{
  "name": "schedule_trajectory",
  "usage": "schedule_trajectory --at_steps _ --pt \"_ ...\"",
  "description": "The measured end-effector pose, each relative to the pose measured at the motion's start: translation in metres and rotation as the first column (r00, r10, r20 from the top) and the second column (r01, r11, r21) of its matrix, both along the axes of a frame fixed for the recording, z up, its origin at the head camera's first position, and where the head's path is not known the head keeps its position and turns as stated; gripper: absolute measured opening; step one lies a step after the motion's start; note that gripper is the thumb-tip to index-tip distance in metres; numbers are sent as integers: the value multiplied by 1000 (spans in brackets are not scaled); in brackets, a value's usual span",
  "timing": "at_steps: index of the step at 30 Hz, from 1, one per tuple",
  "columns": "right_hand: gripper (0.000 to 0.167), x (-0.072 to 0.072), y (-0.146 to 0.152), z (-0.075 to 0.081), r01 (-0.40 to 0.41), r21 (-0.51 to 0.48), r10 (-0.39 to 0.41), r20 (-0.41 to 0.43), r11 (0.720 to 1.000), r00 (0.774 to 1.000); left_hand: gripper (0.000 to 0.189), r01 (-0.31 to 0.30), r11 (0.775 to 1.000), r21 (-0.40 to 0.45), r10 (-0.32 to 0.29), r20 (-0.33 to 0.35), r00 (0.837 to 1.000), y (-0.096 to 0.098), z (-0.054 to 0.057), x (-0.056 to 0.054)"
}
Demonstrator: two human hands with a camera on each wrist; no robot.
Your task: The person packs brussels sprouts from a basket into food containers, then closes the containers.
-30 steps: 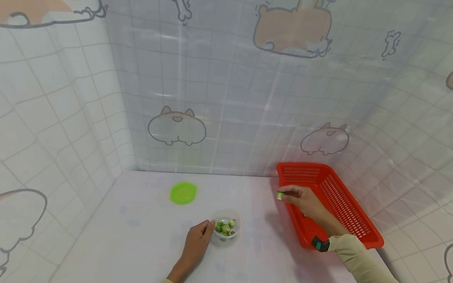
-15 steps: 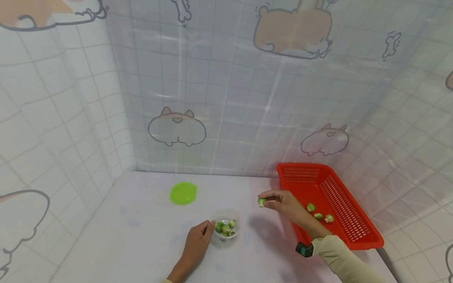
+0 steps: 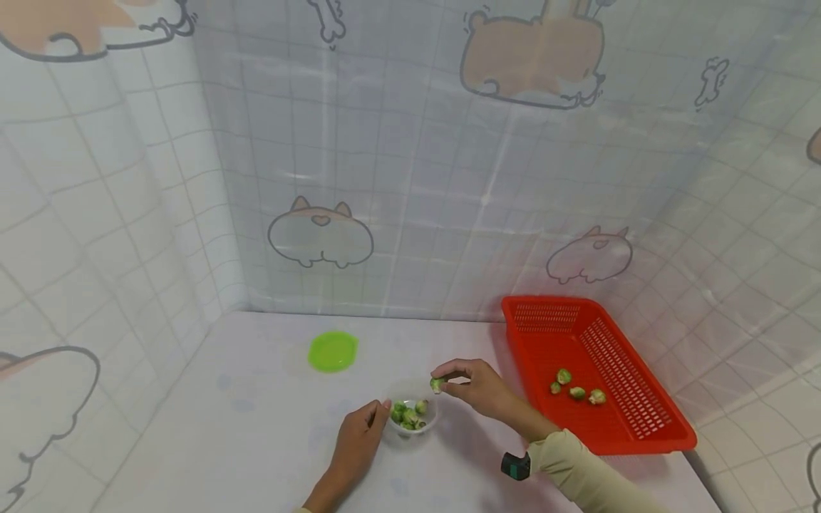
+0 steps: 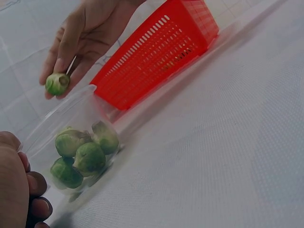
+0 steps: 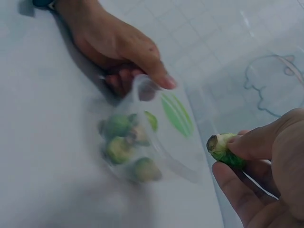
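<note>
My left hand [image 3: 360,434] pinches the rim of a clear plastic bowl [image 4: 88,107], thumb at the edge and fingers curled outside. Several green Brussels sprouts [image 3: 408,415] lie inside the bowl, which stands on the table. Between thumb and fingertips, my right hand [image 3: 477,388] pinches another Brussels sprout [image 5: 227,149], its cut stem end showing. In the head view this sprout is just above the bowl's right rim; the left wrist view has it beyond the far rim, in the air.
A red perforated basket [image 3: 532,399] stands at the right by the wall, with several loose sprouts [image 3: 577,392] on its floor. A bright green lid [image 3: 332,351] lies at the back left of the white table [image 3: 256,427]. Patterned sheeting [image 3: 410,178] encloses the back and sides.
My right hand has carried the pinched Brussels sprout leftward from over the red basket to beside the bowl, uncovering the sprouts in the basket. My left hand has stayed at the bowl.
</note>
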State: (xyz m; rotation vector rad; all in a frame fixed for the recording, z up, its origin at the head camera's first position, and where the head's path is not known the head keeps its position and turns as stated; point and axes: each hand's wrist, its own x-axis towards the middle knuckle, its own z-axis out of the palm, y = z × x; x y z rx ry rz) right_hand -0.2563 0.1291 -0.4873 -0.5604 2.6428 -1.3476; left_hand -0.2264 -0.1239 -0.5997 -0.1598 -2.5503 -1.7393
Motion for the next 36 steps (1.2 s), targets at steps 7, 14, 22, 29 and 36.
schedule_trajectory --at_steps 7,14,22,29,36 --pt "18 -1 -19 -13 -15 28 16 -24 999 1000 49 -6 1000 0 6 5 1000 0 1 0" --pt "17 -2 -29 -20 -34 11 34 -61 999 998 49 -8 1000 -8 8 12 1000 -1 -1 -1" --pt "17 -5 -37 -24 -35 6 35 -62 999 997 47 -19 1000 17 19 6 1000 -1 -2 -3" --pt "16 -3 -43 -22 -20 27 21 -58 999 998 46 -10 999 42 9 17 1000 -1 -1 -3" --pt "17 -2 -46 -26 -11 76 17 -77 997 997 46 0 1000 23 0 12 1000 1 -3 -5"
